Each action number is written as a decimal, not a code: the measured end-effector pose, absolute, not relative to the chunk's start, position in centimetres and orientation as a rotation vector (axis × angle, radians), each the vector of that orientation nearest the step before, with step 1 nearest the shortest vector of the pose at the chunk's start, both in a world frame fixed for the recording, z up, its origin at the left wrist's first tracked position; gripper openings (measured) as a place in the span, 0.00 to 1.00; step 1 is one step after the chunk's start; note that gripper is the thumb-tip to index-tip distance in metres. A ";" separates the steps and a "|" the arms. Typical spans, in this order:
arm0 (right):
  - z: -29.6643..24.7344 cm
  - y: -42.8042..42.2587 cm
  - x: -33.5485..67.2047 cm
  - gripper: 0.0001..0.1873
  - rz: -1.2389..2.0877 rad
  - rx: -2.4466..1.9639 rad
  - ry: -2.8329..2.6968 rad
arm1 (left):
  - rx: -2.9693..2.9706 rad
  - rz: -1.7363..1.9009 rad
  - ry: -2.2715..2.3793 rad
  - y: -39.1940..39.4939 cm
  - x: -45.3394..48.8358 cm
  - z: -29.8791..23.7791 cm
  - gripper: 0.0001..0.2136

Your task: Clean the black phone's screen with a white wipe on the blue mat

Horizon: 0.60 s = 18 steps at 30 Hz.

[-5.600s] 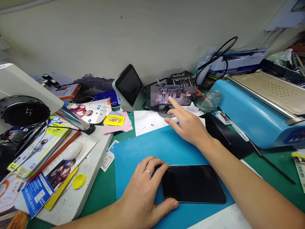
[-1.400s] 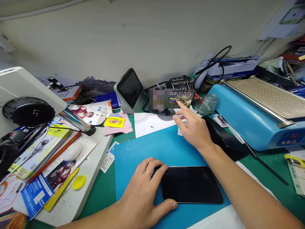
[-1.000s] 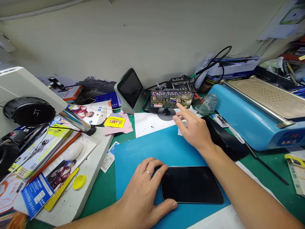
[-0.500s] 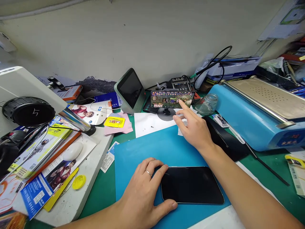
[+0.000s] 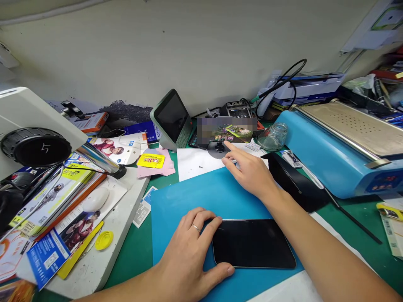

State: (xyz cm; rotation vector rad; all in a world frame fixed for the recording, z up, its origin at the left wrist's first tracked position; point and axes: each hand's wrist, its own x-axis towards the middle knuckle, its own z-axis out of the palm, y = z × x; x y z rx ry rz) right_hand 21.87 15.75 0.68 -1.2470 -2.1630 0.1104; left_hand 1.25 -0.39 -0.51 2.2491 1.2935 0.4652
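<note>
A dark-screened smartphone (image 5: 255,244) lies face up on a blue mat (image 5: 182,197). My left hand (image 5: 192,247), with a ring on one finger, holds the phone's left end, index finger at the upper corner and thumb at the lower edge. Out past the phone, my right hand (image 5: 248,170) hovers with nothing in it, index finger stretched forward and thumb apart. Just beyond that fingertip, a second phone (image 5: 233,129) stands sideways on a round black stand (image 5: 217,150). Its screen is lit and partly blurred. The right hand's other fingers are curled and partly hidden.
On the left are a white shelf (image 5: 115,235) with packets and a mouse (image 5: 96,199), and a microscope-like device (image 5: 37,130). A grey-green smart display (image 5: 171,119), glass jar (image 5: 278,136) and blue heating machine (image 5: 330,155) stand behind. Small screws (image 5: 200,167) lie on white paper.
My right hand has drawn back and slightly left, down from the lit screen. The picture on that screen is different. My left hand and the phone beneath it have not moved.
</note>
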 end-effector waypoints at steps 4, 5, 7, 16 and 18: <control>0.6 15.8 21.7 0.12 0.112 -1.251 -2.188 | 2.253 0.454 1.294 -0.4 1.2 -0.5 0.30; 0.7 15.8 21.7 0.12 0.105 -1.263 -2.175 | 2.253 0.453 1.295 -0.4 1.2 -0.4 0.30; 0.8 15.8 21.7 0.13 0.089 -1.293 -2.142 | 2.254 0.455 1.292 -0.4 1.2 -0.4 0.30; 0.8 15.7 22.8 0.15 0.013 -1.350 -2.032 | 2.260 0.471 1.295 -0.4 1.3 -0.4 0.30; 0.7 15.8 23.1 0.16 0.002 -1.366 -2.012 | 2.264 0.481 1.301 -0.4 1.3 -0.4 0.30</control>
